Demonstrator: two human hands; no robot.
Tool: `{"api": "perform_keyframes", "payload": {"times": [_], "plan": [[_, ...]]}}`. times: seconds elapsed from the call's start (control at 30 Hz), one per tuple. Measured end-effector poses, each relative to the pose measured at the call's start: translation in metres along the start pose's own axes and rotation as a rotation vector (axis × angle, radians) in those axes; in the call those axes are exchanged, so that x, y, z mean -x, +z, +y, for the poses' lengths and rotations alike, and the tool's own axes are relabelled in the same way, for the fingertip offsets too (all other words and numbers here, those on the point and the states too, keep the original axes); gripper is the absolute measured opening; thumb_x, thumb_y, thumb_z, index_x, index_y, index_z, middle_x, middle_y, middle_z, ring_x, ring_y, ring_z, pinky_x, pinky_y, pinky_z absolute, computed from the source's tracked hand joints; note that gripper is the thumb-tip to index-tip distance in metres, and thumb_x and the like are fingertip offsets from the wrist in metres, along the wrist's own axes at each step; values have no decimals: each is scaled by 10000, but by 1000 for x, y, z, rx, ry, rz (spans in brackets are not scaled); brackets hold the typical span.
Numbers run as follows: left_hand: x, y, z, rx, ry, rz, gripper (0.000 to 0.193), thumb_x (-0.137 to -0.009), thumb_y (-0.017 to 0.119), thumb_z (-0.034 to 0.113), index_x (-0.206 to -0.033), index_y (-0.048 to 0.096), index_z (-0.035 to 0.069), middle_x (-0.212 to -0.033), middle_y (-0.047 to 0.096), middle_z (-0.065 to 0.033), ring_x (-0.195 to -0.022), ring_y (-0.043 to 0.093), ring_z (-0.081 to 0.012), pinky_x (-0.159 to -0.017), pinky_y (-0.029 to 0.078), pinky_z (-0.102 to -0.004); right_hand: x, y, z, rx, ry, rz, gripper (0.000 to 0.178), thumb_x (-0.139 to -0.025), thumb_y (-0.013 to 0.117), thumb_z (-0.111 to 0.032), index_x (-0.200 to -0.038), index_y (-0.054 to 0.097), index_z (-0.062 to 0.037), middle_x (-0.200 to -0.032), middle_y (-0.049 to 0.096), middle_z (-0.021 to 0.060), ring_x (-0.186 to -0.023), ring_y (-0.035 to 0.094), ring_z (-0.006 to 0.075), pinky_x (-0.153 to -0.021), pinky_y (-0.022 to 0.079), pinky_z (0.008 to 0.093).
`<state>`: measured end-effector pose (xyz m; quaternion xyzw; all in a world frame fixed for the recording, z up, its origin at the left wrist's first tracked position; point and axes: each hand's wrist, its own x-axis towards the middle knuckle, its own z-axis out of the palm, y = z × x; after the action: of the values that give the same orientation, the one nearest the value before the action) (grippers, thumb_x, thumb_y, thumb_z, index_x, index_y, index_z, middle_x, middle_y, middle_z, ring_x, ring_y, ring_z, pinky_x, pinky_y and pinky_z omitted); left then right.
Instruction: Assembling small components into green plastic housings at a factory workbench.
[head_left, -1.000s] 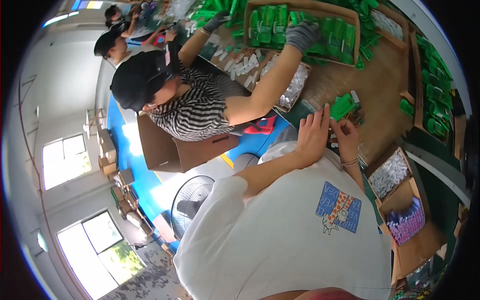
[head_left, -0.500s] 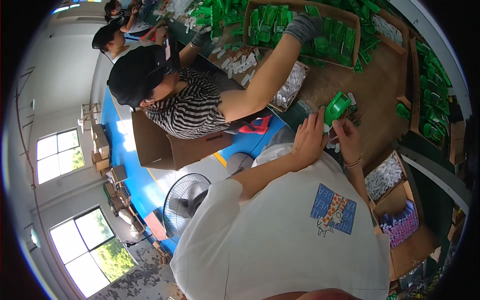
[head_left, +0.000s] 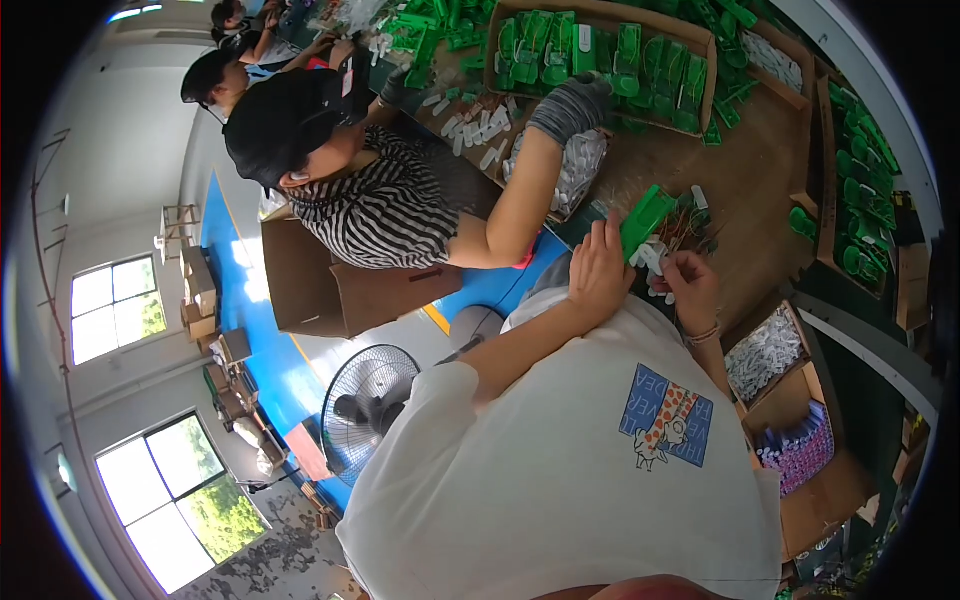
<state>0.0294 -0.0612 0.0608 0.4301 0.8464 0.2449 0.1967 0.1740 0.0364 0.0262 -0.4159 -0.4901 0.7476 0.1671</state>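
Note:
My left hand (head_left: 598, 272) rests at the table edge, fingers closed against a green plastic casing (head_left: 648, 220) that lies tilted with its long flat side up. Beside it, my right hand (head_left: 692, 288) has its thumb and fingertips pinched together, touching small white plastic pieces (head_left: 654, 253); what sits between the fingertips is too small to make out. Thin brown wires (head_left: 688, 228) lie just beyond, with another white piece (head_left: 700, 198) at their far end.
A co-worker's grey-gloved hand (head_left: 572, 108) reaches over a box of white parts (head_left: 578, 172). Behind stands a cardboard tray (head_left: 712, 70) of green casings. To my right are a box of white pieces (head_left: 768, 350) and a carton (head_left: 835, 490) holding pink-purple parts. A fan (head_left: 370, 410) stands left.
The green casing has turned over from its rounded, hollowed side to its flat side. My right hand has left it for the white pieces. The co-worker's gloved hand has drawn back from the tray.

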Motion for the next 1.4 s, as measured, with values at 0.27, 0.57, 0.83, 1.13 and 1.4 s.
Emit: {"api": "perform_keyframes", "payload": {"times": [0.27, 0.57, 0.83, 1.13, 1.4], "plan": [[-13, 12, -4, 949, -322, -433, 455, -800, 735, 188, -1138, 527, -33, -857, 596, -54, -767, 575, -121, -682, 470, -272, -14, -28, -38, 317, -38, -311, 112, -934, 593, -126, -945, 561, -19, -805, 573, 6, -665, 569, 70, -576, 520, 223], [-29, 22, 10, 1364, -501, -322, 326, -832, 687, 104, -1102, 546, -11, -875, 617, -55, -745, 565, -115, -649, 438, -254, -19, -5, -26, -186, 4, -101, 159, -927, 626, -153, -1001, 592, -16, -871, 621, 26, -714, 588, 81, -604, 523, 223], [-43, 14, 16, 1145, -391, -271, 399, -896, 654, 231, -1162, 490, -18, -834, 570, -22, -721, 528, -89, -653, 435, -242, -41, 0, 3, -156, -151, 157, 203, -890, 674, -142, -1041, 627, -14, -879, 647, 17, -738, 578, 68, -602, 486, 211], [-38, 25, 9, 1226, -394, -314, 416, -1029, 363, 415, -1255, 466, 81, -858, 547, 0, -703, 508, -75, -615, 430, -226, -36, 6, -28, -77, -107, -115, 160, -933, 612, -165, -923, 594, -6, -768, 594, -6, -631, 544, 44, -545, 457, 205], [-40, 22, 22, 1272, -380, -345, 390, -1045, 320, 358, -1269, 469, 77, -891, 570, -9, -713, 533, -76, -619, 455, -232, -27, 1, -43, 56, -87, -92, 208, -934, 617, -183, -832, 592, -3, -720, 609, 9, -595, 555, 39, -472, 457, 202]]}}
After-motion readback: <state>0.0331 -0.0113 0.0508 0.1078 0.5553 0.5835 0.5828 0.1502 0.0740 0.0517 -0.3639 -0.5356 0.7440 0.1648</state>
